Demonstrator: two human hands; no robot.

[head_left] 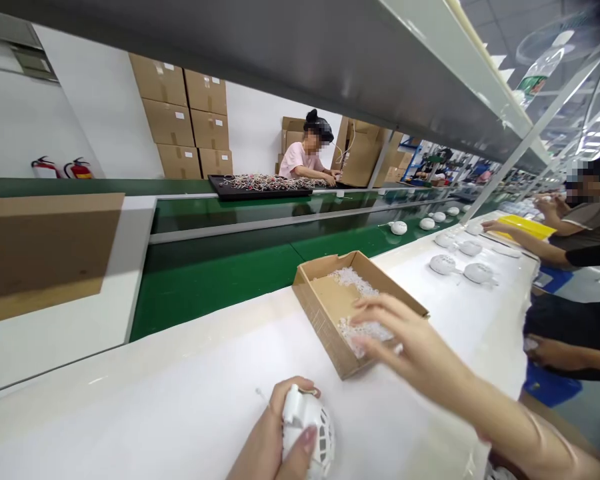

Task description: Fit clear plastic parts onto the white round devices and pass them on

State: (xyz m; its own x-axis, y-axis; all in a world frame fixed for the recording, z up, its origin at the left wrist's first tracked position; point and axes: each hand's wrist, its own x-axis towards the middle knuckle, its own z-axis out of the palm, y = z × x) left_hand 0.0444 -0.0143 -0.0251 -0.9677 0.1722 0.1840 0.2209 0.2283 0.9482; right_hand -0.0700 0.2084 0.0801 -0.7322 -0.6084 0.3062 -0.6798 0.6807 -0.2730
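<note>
Low in the head view, my left hand (267, 437) is wrapped around a white round plastic housing (324, 433) with a slotted grille on one side. The thumb presses on its near face, and part of the housing runs behind the fingers. My right hand (405, 337) hovers over the near end of a shallow cardboard box (320, 327), its fingers apart and slightly blurred. Small clear plastic pieces (353, 280) lie in the box in two heaps. Whether the fingertips touch the near heap, I cannot tell.
Several white round housings (443, 265) rest on the white table to the right; more, such as this housing (399, 228), sit on the green conveyor (220, 273). Opposite, a person handles wires by a black tray (260, 193). A shelf (280, 60) hangs overhead. Co-workers are at right.
</note>
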